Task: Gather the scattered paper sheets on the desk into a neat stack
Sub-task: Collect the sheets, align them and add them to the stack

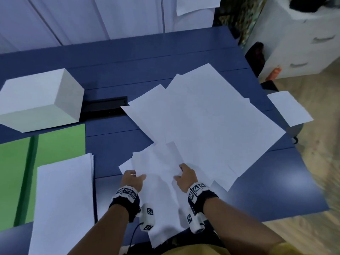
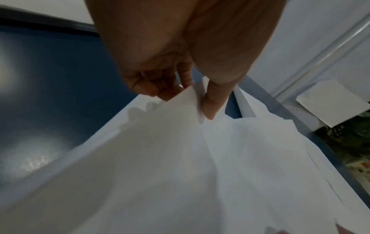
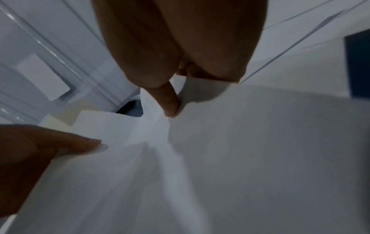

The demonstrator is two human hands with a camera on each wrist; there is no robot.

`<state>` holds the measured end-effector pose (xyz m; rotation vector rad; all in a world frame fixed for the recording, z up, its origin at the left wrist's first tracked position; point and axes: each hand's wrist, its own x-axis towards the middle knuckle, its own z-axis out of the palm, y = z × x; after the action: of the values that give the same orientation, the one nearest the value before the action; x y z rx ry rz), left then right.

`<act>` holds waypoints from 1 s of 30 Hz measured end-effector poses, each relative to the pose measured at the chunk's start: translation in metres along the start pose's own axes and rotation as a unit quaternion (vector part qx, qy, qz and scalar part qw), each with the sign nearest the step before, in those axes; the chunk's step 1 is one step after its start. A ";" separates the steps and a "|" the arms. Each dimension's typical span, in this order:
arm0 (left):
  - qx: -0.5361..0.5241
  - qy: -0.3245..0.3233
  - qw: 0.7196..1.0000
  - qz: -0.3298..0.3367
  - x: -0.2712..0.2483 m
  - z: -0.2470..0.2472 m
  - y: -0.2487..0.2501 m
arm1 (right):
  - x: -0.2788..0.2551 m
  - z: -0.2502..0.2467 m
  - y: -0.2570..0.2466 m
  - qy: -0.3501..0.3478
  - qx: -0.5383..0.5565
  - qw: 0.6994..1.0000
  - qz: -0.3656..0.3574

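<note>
While loose sheets [image 1: 211, 115] sprawl, both hands pinch paper [image 1: 160, 173].

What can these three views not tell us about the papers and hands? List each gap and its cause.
- Sheet count in the held bundle: overlapping and blurred, head view.
- Left hand fingers: tips behind paper, left wrist view.
- Right hand fingers: under the palm, right wrist view.
- Neat stack: cut by the bottom edge, head view.
</note>
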<state>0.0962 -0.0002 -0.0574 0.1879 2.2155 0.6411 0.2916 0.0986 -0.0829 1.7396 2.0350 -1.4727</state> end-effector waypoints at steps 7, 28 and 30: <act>-0.040 0.008 0.999 0.026 -0.010 0.011 0.008 | 0.005 -0.028 0.020 -0.031 0.024 0.998 -0.052; -0.200 -0.088 0.965 0.144 -0.047 -0.024 0.051 | 0.037 -0.048 -0.016 -0.091 0.294 0.952 -0.012; -0.192 -0.077 0.964 0.165 -0.042 -0.023 0.055 | 0.034 -0.053 -0.004 -0.124 0.328 0.937 0.002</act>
<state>0.1027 0.0245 0.0110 0.3950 1.8828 1.1826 0.3027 0.1598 -0.0724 1.5997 1.5018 -2.4200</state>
